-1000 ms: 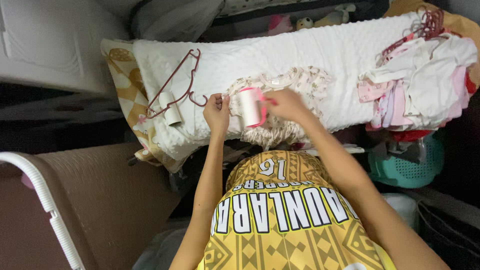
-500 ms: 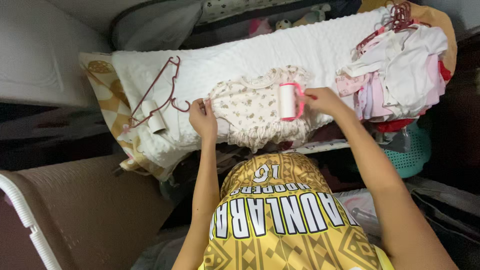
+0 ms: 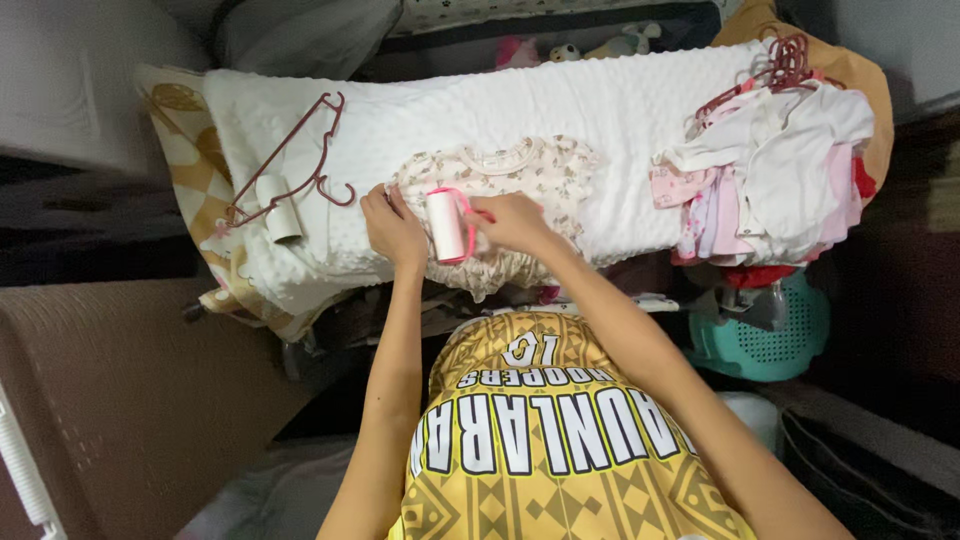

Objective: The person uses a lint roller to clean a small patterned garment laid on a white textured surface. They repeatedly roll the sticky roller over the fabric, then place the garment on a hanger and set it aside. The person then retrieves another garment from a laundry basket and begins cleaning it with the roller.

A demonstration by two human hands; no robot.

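lint roller (image 3: 446, 225) moved left | right hand (image 3: 512, 220) gripping | garment (image 3: 500, 180) mid-blanket

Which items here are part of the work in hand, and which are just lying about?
In use:
lint roller in right hand
patterned baby top, pressed by left hand
white blanket beneath

Lying about:
red hanger
cardboard roll
pile of clothes
teal basket

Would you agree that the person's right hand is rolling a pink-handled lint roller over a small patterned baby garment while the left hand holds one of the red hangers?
Not quite. In the head view, the left hand presses on the baby garment, not a hanger; the red hangers lie untouched on the white blanket. The right hand does hold the lint roller on that garment.
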